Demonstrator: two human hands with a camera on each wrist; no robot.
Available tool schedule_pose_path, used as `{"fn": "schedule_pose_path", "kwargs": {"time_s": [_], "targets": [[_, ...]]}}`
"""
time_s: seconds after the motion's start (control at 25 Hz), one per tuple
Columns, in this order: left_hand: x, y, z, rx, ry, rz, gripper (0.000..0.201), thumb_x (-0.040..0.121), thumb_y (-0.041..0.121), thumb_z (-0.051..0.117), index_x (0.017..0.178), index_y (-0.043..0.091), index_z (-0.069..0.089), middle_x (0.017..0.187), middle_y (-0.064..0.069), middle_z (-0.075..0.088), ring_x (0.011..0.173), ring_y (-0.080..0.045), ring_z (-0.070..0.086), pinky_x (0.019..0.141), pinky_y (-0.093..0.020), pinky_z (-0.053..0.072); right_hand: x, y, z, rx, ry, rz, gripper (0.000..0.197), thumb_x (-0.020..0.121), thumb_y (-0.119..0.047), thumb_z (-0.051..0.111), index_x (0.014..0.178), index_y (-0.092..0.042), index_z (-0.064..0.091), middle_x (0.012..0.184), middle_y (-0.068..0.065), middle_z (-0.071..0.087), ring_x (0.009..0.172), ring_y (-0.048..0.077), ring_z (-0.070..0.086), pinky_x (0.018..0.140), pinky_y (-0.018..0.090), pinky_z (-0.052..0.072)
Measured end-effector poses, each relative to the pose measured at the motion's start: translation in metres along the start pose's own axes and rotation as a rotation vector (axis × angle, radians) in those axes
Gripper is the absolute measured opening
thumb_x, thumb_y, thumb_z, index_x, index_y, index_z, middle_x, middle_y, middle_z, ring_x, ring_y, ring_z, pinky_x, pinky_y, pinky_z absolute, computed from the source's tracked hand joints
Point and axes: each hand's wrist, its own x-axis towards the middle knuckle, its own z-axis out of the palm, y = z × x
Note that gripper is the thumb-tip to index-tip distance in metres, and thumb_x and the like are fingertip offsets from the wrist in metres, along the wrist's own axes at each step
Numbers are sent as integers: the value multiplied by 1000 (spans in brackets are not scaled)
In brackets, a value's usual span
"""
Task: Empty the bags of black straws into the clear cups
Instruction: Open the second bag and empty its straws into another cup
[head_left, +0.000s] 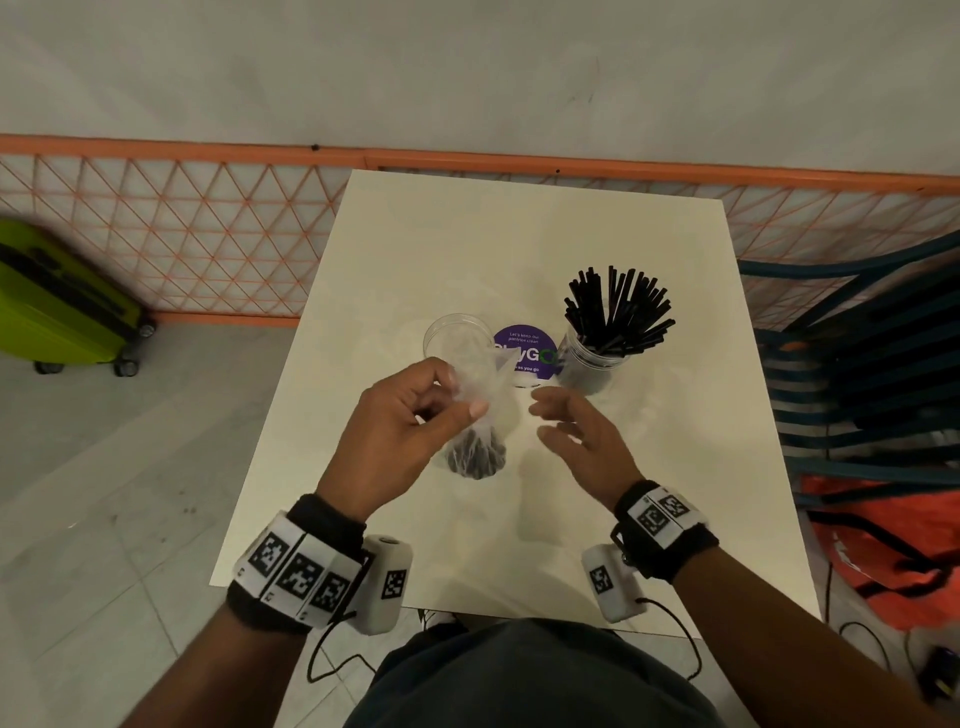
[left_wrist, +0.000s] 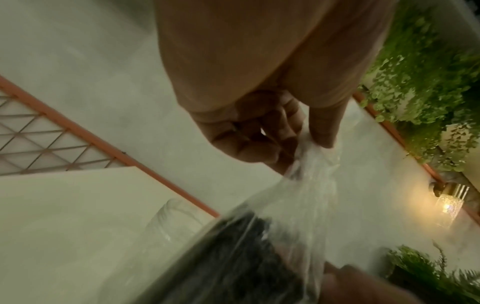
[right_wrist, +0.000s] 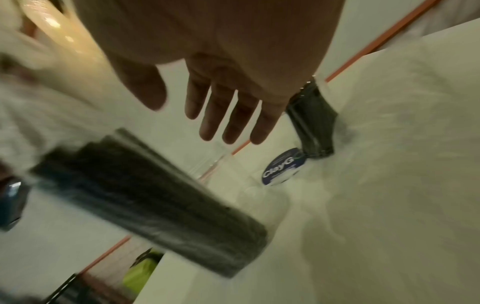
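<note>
Your left hand (head_left: 402, 431) pinches the gathered clear top of the bag of black straws (head_left: 475, 447) between thumb and curled fingers, and the bag hangs from that grip just in front of the purple round sticker (head_left: 524, 353) at the middle of the white table (head_left: 571, 519), on your side of it. The bundle of straws fills the lower part of the bag; whether its bottom touches the table cannot be told. In the left wrist view the plastic (left_wrist: 309, 185) stretches down from your fingertips (left_wrist: 322, 131) to the dark bundle, which is blurred. Your right hand (head_left: 582, 441) holds nothing: its fingers are straight and spread, palm down, just to the right of the bag and nearer to you than the sticker; the right wrist view shows the same slack fingers (right_wrist: 228, 115) with the blurred bag (right_wrist: 155, 205) to one side of them. An empty clear cup (head_left: 457, 343) stands just left of the sticker, partly behind the top of the bag. A second clear cup (head_left: 592, 364) stands just right of the sticker and is full of loose black straws (head_left: 618, 306), which fan out above its rim. Well to the left of the sticker, off the table, a lime-green suitcase (head_left: 57, 306) sits on the floor against an orange lattice fence (head_left: 208, 244).
</note>
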Motion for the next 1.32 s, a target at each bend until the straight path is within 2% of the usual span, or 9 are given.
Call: {"fn": "schedule_pose_path", "kwargs": {"time_s": [0.16,0.28,0.44,0.68,0.84,1.0,1.12,1.24,1.32], "targets": [[1,-2,17,-132,-19,-61,15,97,20,59,108,9,59,82,-23,74,72,-34,68,65,-34,54,-11,-26,34,-145,-288,-86,89,66,-54,81,140,-39,33,137,-16,51,121,4,52,98,28,46],[1,-4,20,-184,26,-52,24,100,25,56,118,9,56,105,-15,75,98,-28,72,80,-43,57,-4,-36,52,-341,-132,-102,68,68,-55,76,125,-38,43,119,-11,61,101,11,60,84,37,55],[-4,-46,10,-31,-55,-80,96,70,38,83,148,24,29,147,0,49,134,-14,49,105,-30,46,8,-38,43,-261,-212,-87,64,72,-40,79,126,-32,45,116,-9,63,96,9,60,84,32,52],[-24,-94,33,103,1,-199,70,67,27,89,126,32,52,108,22,69,95,15,64,76,-1,47,12,-22,50,-194,-249,5,72,69,-34,83,130,-31,45,117,-7,66,101,11,64,86,25,50],[-27,-109,36,91,63,-175,72,64,22,92,121,39,51,107,28,68,98,14,63,79,-1,46,10,-7,62,-284,-335,81,73,58,-57,81,122,-34,55,114,-9,66,106,14,62,91,41,54],[-28,-117,36,130,85,-131,72,66,26,92,128,23,55,118,14,66,107,9,61,88,-8,47,11,-13,61,-314,-335,39,67,71,-43,76,130,-21,54,120,2,66,108,23,62,95,39,50],[-34,-121,39,239,-28,-154,52,77,46,77,123,35,55,117,22,62,108,10,60,92,-16,50,8,-16,62,-373,-353,44,64,79,-34,74,135,-20,46,126,5,62,112,24,60,96,39,49],[-36,-122,42,332,-65,-196,83,66,68,71,134,24,53,130,10,60,121,-11,59,103,-30,49,5,-5,66,-440,-381,59,52,83,-27,69,130,-17,49,124,8,62,111,28,60,94,38,48],[-36,-120,40,129,16,-228,108,55,55,86,145,22,39,139,19,53,128,1,51,109,-22,42,4,-1,67,-498,-378,27,45,87,-27,64,128,-17,50,120,8,62,106,29,61,89,36,49]]}}
